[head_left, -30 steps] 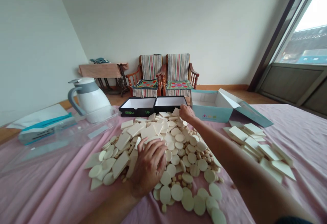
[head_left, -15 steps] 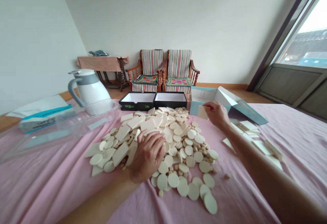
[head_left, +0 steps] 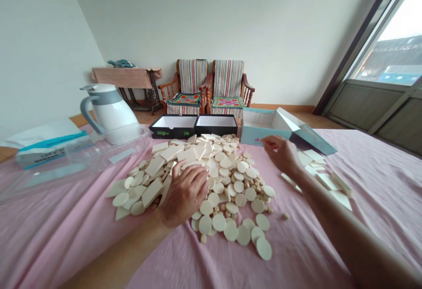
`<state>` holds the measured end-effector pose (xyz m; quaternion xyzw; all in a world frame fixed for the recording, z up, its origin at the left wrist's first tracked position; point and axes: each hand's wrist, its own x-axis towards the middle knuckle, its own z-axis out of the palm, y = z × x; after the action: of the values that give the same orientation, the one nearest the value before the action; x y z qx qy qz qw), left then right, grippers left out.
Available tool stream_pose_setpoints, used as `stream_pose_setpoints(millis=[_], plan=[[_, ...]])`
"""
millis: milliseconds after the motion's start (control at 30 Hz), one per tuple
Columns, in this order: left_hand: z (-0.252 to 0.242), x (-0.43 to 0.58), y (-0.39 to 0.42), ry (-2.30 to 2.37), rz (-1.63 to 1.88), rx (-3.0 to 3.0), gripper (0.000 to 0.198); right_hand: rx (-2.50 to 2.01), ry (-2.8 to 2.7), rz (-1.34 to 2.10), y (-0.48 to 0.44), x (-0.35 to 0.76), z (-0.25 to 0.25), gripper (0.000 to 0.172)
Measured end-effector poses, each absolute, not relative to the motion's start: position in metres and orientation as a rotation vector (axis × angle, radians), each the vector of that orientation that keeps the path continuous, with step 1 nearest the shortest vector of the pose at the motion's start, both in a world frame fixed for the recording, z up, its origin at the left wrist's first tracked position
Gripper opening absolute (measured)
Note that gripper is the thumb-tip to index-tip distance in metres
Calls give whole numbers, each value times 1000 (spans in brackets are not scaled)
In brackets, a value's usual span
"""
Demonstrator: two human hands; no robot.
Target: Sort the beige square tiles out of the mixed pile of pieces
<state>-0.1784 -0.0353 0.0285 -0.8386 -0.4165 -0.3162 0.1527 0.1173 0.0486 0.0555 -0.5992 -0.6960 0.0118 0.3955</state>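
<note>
right hand (head_left: 282, 155): fingers curled, tips drawn near one another, in front of the pale blue box (head_left: 252, 137); no piece shows clearly there, so whether they pinch anything cannot be told. left hand (head_left: 186, 188): palm down, fingers bent and slightly spread on the mixed heap (head_left: 214, 157) of pale squares, discs and small knobs, mid-counter; anything beneath the palm is hidden. right of the heap, toward the right edge of the cloth-covered counter (head_left: 296, 254), square tiles (head_left: 329, 181) lie apart, some overlapping. along the far edge: two black trays (head_left: 216, 131) and the box. good handling, as judged here: pinch upper squares by their edges, let the left hand steady their neighbours, and lay tiles flat rather than leaning.
</note>
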Motion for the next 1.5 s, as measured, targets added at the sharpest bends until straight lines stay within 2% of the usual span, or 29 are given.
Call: stream_pose_setpoints(millis=[133, 233, 367, 500, 567, 800, 967, 1233, 1367, 1500], plan=[[28, -186, -29, -1242, -991, -2337, 20, -1260, -2079, 288, 30, 63, 50, 17], [26, -191, -24, -1328, -1163, -2238, 24, -1092, -2229, 307, 22, 30, 52, 22], [26, -193, -20, -1374, -1449, -2117, 28, -979, -2351, 266, 26, -14, 62, 36], [26, -192, -21, -1320, -1648, -2074, 31, -967, -2511, 246, 45, -55, 63, 64], [26, -192, -23, -1330, -1700, -2066, 31, -997, -2564, 247, 55, -69, 60, 71], [29, -197, -25, -1319, -1734, -2045, 33, -1150, -2484, 29, 53, -60, 61, 44], [28, -204, -15, -1373, -1522, -2115, 19, -1405, -2159, -61, 39, 18, 58, 41], [34, -207, -16, -1294, -1383, -2186, 19, -2059, -1631, -335, 37, 168, 34, 49], [43, -214, -14, -1321, -1350, -2142, 20, -1966, -1573, -334, 37, 169, 27, 45], [47, -232, -1, -1462, -1276, -2099, 20, -1605, -1873, -86, 29, 109, 33, 32]])
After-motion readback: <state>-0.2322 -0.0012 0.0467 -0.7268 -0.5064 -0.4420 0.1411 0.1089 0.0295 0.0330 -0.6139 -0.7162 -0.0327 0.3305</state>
